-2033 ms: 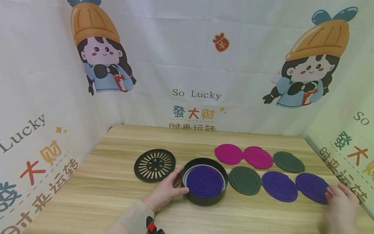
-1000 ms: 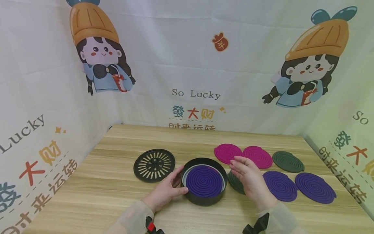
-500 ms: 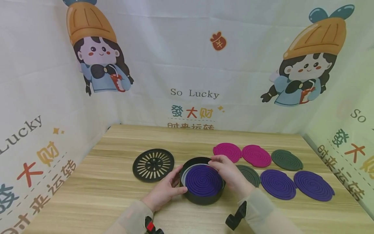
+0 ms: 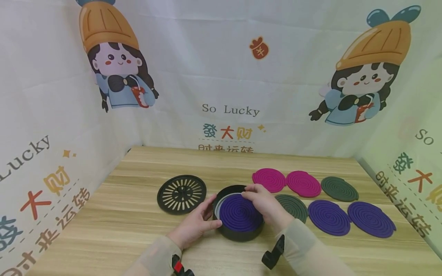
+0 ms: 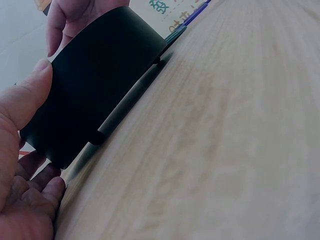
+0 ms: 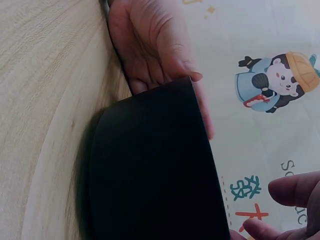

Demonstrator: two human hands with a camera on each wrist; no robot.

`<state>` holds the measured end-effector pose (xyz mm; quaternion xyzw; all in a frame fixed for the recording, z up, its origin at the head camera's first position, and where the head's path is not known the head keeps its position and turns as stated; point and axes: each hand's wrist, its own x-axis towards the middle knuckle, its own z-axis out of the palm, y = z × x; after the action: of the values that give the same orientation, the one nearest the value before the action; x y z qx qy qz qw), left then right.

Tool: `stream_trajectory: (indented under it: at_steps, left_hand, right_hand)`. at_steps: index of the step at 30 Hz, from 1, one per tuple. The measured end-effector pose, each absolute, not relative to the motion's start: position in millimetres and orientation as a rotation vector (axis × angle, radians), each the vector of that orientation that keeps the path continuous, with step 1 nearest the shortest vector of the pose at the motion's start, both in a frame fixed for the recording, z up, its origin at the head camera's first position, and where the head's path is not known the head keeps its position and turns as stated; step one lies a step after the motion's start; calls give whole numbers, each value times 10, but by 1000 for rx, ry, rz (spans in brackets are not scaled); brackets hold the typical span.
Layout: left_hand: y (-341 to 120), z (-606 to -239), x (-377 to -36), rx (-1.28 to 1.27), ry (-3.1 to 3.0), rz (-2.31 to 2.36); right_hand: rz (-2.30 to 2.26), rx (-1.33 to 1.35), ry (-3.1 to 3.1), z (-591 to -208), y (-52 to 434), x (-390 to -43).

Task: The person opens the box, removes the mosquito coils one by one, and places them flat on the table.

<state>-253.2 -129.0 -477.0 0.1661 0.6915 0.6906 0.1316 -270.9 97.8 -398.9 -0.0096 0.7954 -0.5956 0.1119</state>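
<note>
A round black mosquito coil holder stands on the wooden table in front of me, a purple mosquito coil lying flat inside. My left hand grips the holder's left side; in the left wrist view its thumb presses the outer wall and the other fingers reach toward the base. At the right rim is my right hand, its fingertips over the far right edge of the holder and overlapping the coil. In the right wrist view, its loosely bent fingers show beside the rim, partly cut off by the frame.
A slotted black lid lies left of the holder. To the right lie two magenta coils, two green coils and two purple coils. A printed cloth backdrop encloses the table's back and sides.
My right hand has left the far-right purple coil, crossed leftward over the green coil and come to the holder's right rim. My left hand has stayed on the holder.
</note>
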Motion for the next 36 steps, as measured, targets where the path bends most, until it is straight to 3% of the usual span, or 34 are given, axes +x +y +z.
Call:
stream_trajectory:
  at_steps: [36]
  left_hand:
    - [-1278,-4738,-2504,482,1999,2000]
  right_hand:
    - [-1728,19,2361,-4016,980,-2697]
